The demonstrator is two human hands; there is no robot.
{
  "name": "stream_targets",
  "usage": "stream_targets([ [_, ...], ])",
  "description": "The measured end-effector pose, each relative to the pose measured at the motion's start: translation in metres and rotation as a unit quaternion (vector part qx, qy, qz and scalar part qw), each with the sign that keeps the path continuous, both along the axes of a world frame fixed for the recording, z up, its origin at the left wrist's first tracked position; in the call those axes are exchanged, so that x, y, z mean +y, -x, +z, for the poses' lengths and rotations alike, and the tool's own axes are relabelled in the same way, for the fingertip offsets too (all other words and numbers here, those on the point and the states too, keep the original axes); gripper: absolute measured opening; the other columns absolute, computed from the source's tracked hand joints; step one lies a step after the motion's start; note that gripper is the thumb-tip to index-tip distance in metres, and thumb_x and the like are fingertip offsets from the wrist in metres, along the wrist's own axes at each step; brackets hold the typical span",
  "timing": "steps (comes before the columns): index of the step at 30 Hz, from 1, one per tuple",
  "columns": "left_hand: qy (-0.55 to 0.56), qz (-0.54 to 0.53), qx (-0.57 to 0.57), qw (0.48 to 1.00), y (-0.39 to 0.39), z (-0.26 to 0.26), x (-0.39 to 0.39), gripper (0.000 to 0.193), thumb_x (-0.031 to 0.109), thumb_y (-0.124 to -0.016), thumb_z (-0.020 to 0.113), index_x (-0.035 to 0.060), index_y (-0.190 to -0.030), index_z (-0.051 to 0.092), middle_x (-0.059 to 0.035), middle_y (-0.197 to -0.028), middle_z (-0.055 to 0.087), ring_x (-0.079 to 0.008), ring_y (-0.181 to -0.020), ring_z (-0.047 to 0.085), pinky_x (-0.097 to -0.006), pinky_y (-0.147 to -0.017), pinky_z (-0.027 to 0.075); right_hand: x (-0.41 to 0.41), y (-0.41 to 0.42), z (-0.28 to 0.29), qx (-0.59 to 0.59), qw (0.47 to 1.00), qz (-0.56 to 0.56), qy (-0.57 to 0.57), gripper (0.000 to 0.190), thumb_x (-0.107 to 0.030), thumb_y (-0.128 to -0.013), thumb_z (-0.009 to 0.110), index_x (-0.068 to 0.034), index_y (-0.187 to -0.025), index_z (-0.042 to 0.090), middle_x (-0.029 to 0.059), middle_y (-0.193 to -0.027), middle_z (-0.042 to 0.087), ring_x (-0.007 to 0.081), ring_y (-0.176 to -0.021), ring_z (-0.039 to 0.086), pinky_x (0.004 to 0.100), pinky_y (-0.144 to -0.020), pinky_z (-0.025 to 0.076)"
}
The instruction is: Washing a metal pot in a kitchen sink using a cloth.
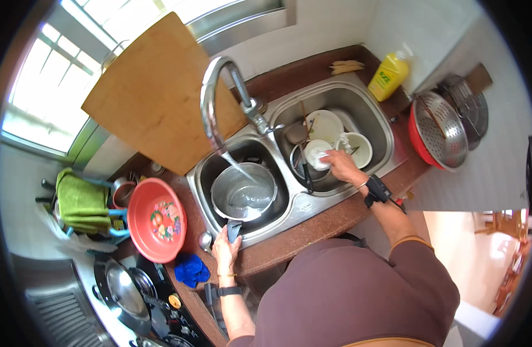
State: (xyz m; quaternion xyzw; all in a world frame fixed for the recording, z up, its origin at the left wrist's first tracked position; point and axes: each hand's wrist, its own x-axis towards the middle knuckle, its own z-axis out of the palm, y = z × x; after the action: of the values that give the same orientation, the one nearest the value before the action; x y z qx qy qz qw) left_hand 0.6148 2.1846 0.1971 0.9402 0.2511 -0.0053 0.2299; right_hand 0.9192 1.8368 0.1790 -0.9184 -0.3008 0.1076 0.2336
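Note:
My left hand (226, 252) grips the dark handle (234, 231) of a metal pot (220, 197) in the left basin. Water runs from the curved chrome faucet (209, 112) into this pot. Over the right basin, my right hand (343, 165) pinches a blurred white wad (322, 163), perhaps a cloth or sponge, against a small white bowl (314, 148). Around that bowl lie a white plate (324, 123), a larger white bowl (363, 145) with utensils in it, and a ladle (297, 133). A dark-handled utensil (308, 181) leans at the basin's front.
A large wooden board (162, 91) leans behind the left basin. Left of the sink are a red plastic basin (140, 221), a blue cloth (191, 270) and a gas stove (162, 321). A yellow detergent bottle (388, 78) and a metal colander (439, 126) stand at right.

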Motion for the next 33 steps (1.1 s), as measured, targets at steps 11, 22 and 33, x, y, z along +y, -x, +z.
stream_targets([
  [11, -0.007, 0.020, 0.016, 1.000, -0.005, 0.010, -0.004, 0.060, 0.029, -0.072, 0.073, 0.0013, -0.122, 0.055, -0.0207, -0.109, 0.063, -0.0357, -0.097, 0.062, -0.0423, -0.083, 0.050, 0.127, 0.009, 0.056, 0.062, 0.955, 0.029, -0.289, 0.028, -0.012, -0.088, 0.051, -0.002, -0.112, 0.061, 0.0194, -0.108, 0.062, 0.0341, -0.101, 0.058, 0.0383, -0.088, 0.045],
  [22, 0.054, 0.036, 0.042, 0.997, -0.011, 0.023, -0.005, 0.063, 0.032, -0.072, 0.073, 0.0006, -0.123, 0.055, -0.0222, -0.110, 0.062, -0.0363, -0.101, 0.060, -0.0418, -0.087, 0.048, 0.159, -0.069, 0.044, 0.094, 0.970, -0.076, -0.211, 0.037, -0.035, -0.090, 0.049, -0.007, -0.077, 0.069, 0.0134, -0.070, 0.065, 0.0310, -0.069, 0.064, 0.0381, -0.064, 0.048],
  [33, 0.111, 0.026, 0.023, 0.993, -0.015, 0.010, 0.004, 0.069, 0.034, -0.071, 0.073, -0.0026, -0.125, 0.051, -0.0242, -0.112, 0.061, -0.0358, -0.105, 0.059, -0.0402, -0.090, 0.047, 0.145, 0.015, -0.030, 0.059, 0.985, 0.109, -0.118, 0.047, -0.021, -0.087, 0.055, 0.006, -0.125, 0.049, 0.0286, -0.127, 0.049, 0.0403, -0.117, 0.049, 0.0436, -0.101, 0.040],
])
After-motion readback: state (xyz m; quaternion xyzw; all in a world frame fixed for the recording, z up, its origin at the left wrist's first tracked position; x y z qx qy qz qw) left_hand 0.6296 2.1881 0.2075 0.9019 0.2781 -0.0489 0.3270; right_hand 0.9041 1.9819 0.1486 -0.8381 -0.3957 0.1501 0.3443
